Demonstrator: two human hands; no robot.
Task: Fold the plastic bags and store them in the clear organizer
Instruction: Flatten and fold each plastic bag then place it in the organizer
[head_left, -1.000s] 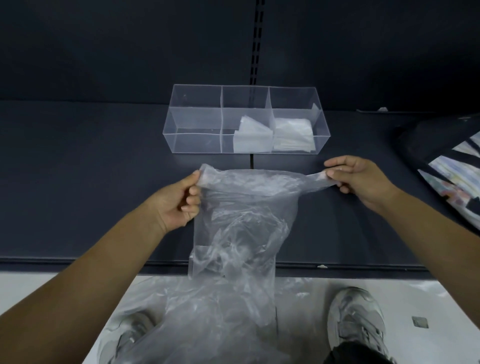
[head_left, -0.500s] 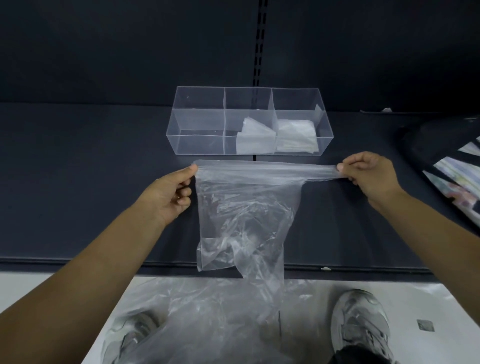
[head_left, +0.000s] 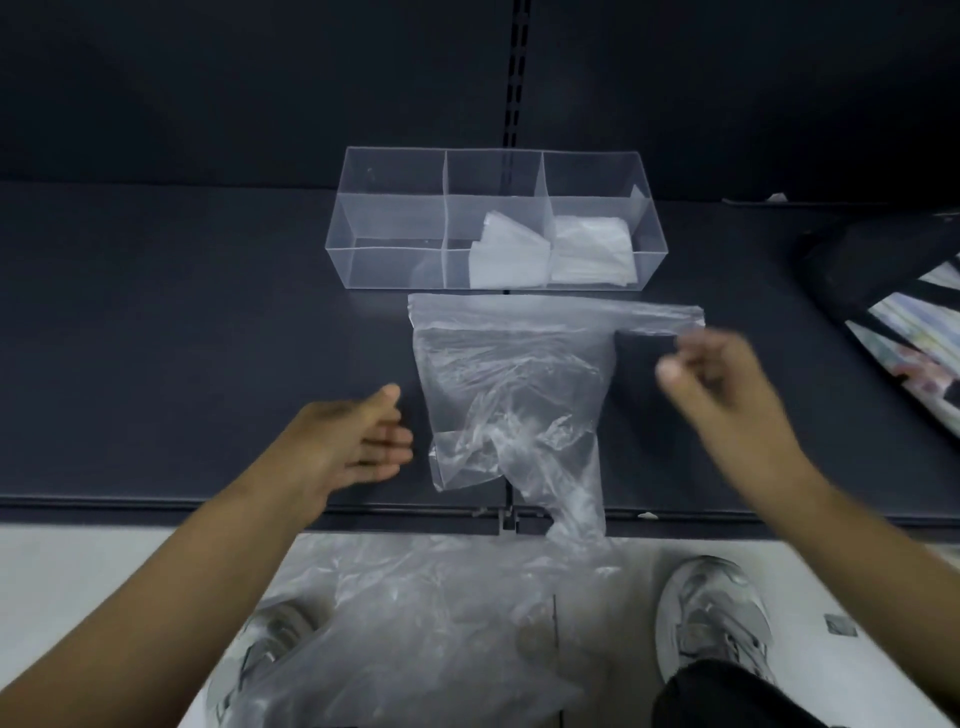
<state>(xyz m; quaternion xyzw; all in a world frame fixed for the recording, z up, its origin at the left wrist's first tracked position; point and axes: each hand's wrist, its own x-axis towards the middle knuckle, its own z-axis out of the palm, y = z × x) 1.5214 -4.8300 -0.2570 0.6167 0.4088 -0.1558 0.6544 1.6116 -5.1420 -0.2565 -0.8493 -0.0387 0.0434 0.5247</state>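
A clear plastic bag (head_left: 514, 374) lies flat on the dark shelf (head_left: 182, 338), its top edge stretched just in front of the clear organizer (head_left: 387, 267) and its lower end trailing over the shelf's front edge. My left hand (head_left: 358, 441) hovers to the left of the bag with straight fingers, holding nothing. My right hand (head_left: 722, 384) is blurred, fingers loosely curled, just below the bag's right handle strip and apart from it. The organizer has three compartments: folded bags sit in the middle one (head_left: 506, 260) and the right one (head_left: 592, 254); the left one holds nothing.
Several more loose plastic bags (head_left: 415, 634) lie heaped on the floor below the shelf, between my shoes (head_left: 711, 618). A dark bag with a patterned panel (head_left: 883, 280) rests at the shelf's right end. The shelf's back wall rises behind the organizer.
Both hands held the bag's top edge stretched in the air; they have lowered it onto the shelf, let go and drawn back towards me.
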